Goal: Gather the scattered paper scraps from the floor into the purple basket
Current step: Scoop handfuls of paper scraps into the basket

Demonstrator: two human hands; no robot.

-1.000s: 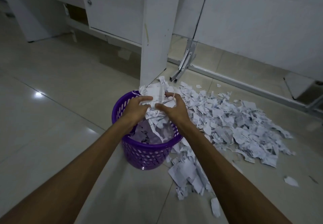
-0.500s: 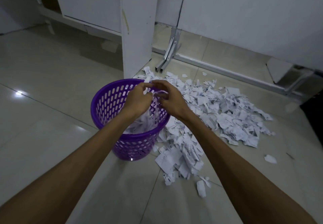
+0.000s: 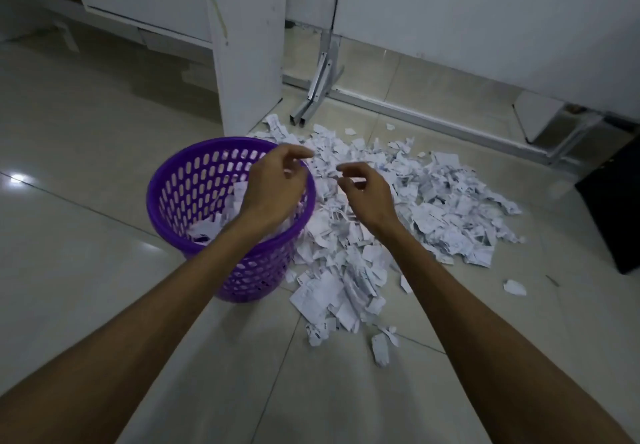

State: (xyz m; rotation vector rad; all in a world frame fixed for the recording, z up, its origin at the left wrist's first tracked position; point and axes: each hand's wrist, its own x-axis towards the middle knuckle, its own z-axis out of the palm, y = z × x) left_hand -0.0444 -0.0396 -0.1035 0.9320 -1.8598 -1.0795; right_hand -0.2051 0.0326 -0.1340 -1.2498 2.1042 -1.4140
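Paper scraps (image 3: 349, 291) lie heaped on the glossy tiled floor (image 3: 86, 270), just right of the purple basket (image 3: 166, 198).
Their dark print is too small to read. Nearest, both bare forearms reach forward. The left hand (image 3: 273, 184) hangs over the perforated plastic basket's rim, fingers loosely curled, holding nothing; the right hand (image 3: 363, 191) hovers above the pile, fingers likewise relaxed. More scraps sit inside the basket. Beyond stand a white panel (image 3: 246, 45) and a metal bracket (image 3: 320, 80).

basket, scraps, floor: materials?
Purple basket: looks like moulded plastic, glossy, with slotted walls. Paper scraps: thin white paper, torn and creased, faint print. Floor: probably glazed tile, since it shows grout lines and a lamp glare.
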